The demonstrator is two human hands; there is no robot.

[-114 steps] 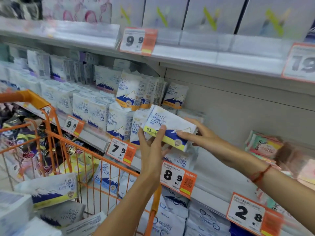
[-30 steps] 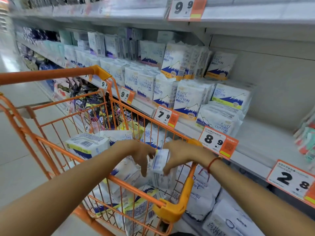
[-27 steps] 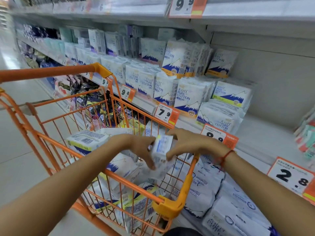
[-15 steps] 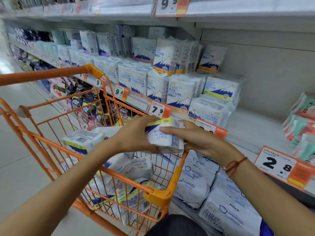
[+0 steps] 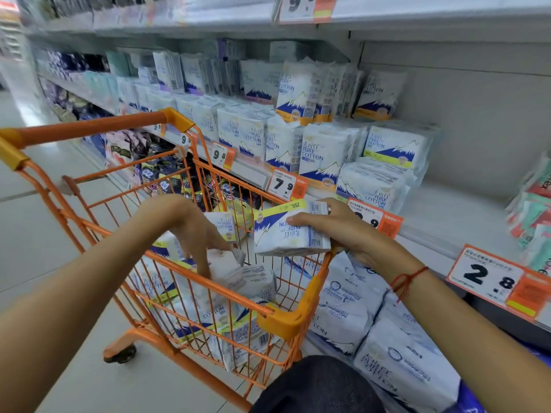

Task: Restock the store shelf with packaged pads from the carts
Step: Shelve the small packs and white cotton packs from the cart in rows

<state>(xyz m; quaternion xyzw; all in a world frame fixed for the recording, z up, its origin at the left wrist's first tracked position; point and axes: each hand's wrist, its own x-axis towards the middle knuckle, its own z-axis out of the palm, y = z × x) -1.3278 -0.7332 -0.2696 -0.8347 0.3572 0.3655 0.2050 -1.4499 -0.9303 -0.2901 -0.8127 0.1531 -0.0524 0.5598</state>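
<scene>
Right hand [image 5: 346, 231] grip closed on one pack [image 5: 290, 231] — left hand [image 5: 196, 234] fingers spread, touching second pack [image 5: 223, 265] in cart [image 5: 286, 320].

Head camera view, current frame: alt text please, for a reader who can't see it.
The right hand holds a white-and-blue pack of pads above an orange cart, while the left hand reaches down onto another pack inside it. Behind stands a store shelf with matching packs and an open gap.

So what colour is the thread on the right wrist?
Red, a thin knotted thread, clearest in the head view.
</scene>
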